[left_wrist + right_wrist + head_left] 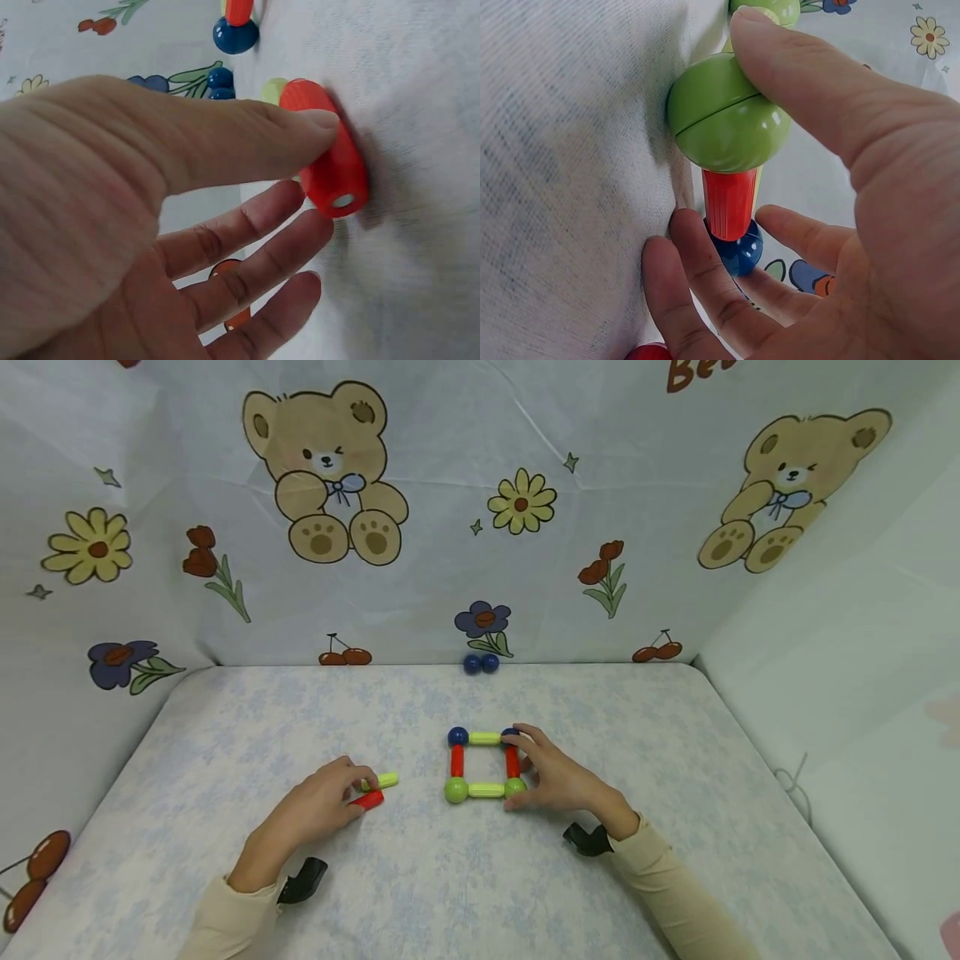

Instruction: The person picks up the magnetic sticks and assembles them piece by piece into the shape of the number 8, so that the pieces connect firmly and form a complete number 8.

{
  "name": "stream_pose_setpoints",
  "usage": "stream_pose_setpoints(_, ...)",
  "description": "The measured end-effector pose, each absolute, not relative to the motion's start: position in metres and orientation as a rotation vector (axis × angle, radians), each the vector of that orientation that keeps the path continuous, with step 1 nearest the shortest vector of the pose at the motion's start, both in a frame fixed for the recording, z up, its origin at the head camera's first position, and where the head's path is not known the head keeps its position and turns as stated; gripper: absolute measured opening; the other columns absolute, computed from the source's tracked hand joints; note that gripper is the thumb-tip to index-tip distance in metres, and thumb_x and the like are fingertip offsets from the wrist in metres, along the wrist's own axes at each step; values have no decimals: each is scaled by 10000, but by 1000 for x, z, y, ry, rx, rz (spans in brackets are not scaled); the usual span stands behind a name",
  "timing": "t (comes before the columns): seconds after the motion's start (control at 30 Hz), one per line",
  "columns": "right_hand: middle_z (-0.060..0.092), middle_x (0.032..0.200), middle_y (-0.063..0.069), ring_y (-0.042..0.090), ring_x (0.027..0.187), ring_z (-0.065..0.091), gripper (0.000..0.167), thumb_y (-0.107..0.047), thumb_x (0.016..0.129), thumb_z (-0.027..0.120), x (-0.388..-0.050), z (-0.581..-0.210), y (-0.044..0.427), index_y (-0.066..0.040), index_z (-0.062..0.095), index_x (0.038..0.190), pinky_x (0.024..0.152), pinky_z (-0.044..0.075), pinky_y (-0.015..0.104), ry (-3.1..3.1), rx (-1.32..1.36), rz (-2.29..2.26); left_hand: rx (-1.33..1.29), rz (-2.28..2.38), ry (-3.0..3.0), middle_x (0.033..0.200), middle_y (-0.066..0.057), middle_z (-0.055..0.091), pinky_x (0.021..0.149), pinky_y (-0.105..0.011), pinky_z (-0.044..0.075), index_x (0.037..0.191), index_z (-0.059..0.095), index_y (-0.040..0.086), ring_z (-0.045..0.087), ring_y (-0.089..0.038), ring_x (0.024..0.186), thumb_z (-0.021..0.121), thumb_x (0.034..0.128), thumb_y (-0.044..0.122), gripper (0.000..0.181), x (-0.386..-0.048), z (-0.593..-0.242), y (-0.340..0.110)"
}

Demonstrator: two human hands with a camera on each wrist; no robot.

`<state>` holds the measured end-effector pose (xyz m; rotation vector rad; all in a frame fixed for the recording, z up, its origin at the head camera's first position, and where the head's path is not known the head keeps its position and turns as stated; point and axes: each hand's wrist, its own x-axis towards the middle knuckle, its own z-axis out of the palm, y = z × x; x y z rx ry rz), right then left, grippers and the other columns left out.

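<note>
On the table lies a square of magnetic building sticks and balls. Its two far corners are blue balls, the two near ones green balls; the side sticks are red. My right hand holds the square's right side, forefinger at the far blue ball, thumb against the near green ball. Left of the square, my left hand has a loose red stick and a yellow-green stick between thumb and forefinger. The forefinger is mostly hidden in the left wrist view.
Two more blue balls sit side by side at the table's back edge, by the printed cloth backdrop. A black wrist camera mount is at the left wrist, another mount at the right.
</note>
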<state>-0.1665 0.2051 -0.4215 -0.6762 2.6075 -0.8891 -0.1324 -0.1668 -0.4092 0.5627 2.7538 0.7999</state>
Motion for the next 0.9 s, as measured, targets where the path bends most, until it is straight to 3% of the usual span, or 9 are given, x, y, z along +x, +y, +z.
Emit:
stream_pose_setpoints(0.33,210,1648,234,243,1093,604,968,-357,817,896,-165,-425,209,-51,364,1566,862,531,342,2609,-718,-916,593,809,2735,981,-3,674,737,-376,506,1106,725,142,611,-153,862,767,888,14,256,-129,-415,-167)
stream_pose_setpoints(0.57,208,1656,233,241,1085,605,951,-342,827,889,-167,-424,209,-51,367,1568,853,534,328,2630,-733,-894,728,923,2751,938,43,610,699,-289,458,1258,664,143,516,-120,788,705,957,55,317,-126,-410,-158)
stream_pose_setpoints(0.7,204,1664,230,240,1106,599,863,-345,840,878,-167,-423,209,-68,444,1532,869,526,325,2626,-728,-868,821,1038,2665,1022,18,628,704,-260,461,1305,647,163,514,-101,824,666,982,45,344,-124,-411,-148)
stream_pose_setpoints(0.8,196,1671,230,241,1113,592,824,-352,845,872,-166,-423,209,-71,479,1512,880,521,329,2623,-722,-856,873,1123,2546,1067,-32,637,736,-261,480,1309,648,141,566,-97,841,621,1010,34,319,-124,-417,-140)
stream_pose_setpoints(0.9,196,1673,229,240,1110,592,819,-350,845,872,-166,-422,209,-71,485,1510,885,524,338,2628,-720,-849,880,1206,2410,1011,-48,641,773,-258,487,1293,657,125,631,-111,831,575,1040,48,277,-124,-424,-132)
